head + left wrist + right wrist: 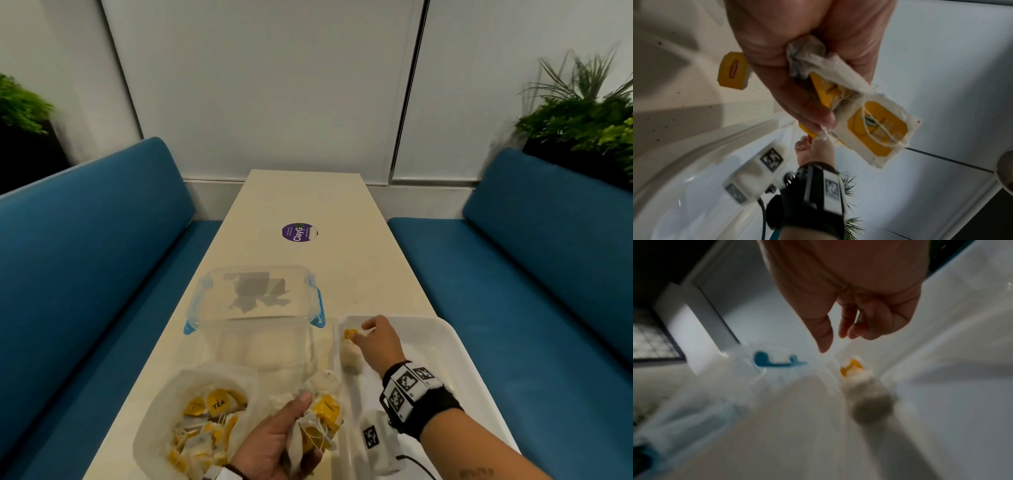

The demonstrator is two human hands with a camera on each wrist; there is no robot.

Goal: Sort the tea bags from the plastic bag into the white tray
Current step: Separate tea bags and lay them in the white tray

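My left hand [274,442] grips a bunch of tea bags [320,419] with yellow tags low over the table's near end. The left wrist view shows them crumpled in its fingers [869,116], one tag [733,71] sticking out. The plastic bag [197,421] to the left holds several more. My right hand [375,337] hovers over the white tray's [455,346] far left corner. Under it a single tea bag [351,354] lies in the tray. In the right wrist view its fingers [826,344] hang relaxed above that tea bag [867,395] and hold nothing.
A clear lidded container [253,305] with blue clips stands just beyond the plastic bag. A purple round sticker [298,232] lies further up the long cream table [308,198]. Blue benches [85,257] run along both sides, with plants [582,113] behind.
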